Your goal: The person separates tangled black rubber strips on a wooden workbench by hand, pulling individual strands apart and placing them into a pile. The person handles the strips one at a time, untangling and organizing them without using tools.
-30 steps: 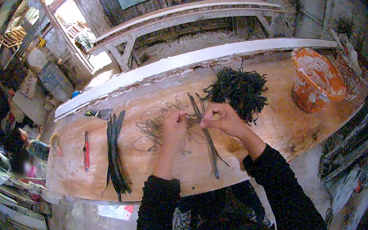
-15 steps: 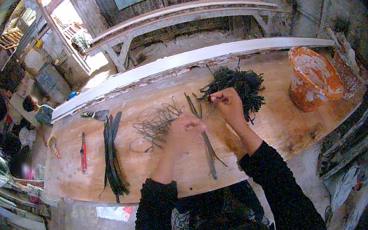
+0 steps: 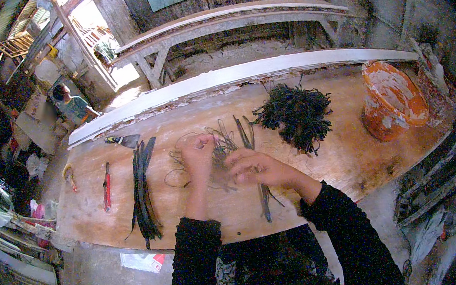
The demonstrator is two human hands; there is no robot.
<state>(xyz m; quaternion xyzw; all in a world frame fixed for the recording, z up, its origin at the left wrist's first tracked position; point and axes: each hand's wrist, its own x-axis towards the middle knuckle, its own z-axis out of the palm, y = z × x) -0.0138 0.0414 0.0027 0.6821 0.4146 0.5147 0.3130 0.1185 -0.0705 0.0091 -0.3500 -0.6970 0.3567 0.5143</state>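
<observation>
My left hand (image 3: pixel 197 149) is closed in a fist with the fingers pressed together, over the tangle of thin dark wire (image 3: pixel 226 140). Whatever it grips is too fine to make out. My right hand (image 3: pixel 254 166) sits just beside it, fingers curled and somewhat smeared, in front of a few dark flat strips (image 3: pixel 243 131). What lies between those fingers cannot be made out. A thicker bundle of black strips (image 3: pixel 144 194) lies to the left of my hands. Beyond my right hand rests a bushy heap of short black knotted strips (image 3: pixel 295 113).
Left on the wooden tabletop (image 3: pixel 86 206) lie a red-handled tool (image 3: pixel 107 189) and a putty knife (image 3: pixel 125 140). A plaster-smeared orange bucket (image 3: pixel 391 101) stands at the right. A long white board (image 3: pixel 231 74) runs along the back edge. Another person (image 3: pixel 73 106) is at the far left.
My right hand has come left and nearer, away from the black heap to beside the wire. My left hand has shifted left and curled closed. The person at far left has moved.
</observation>
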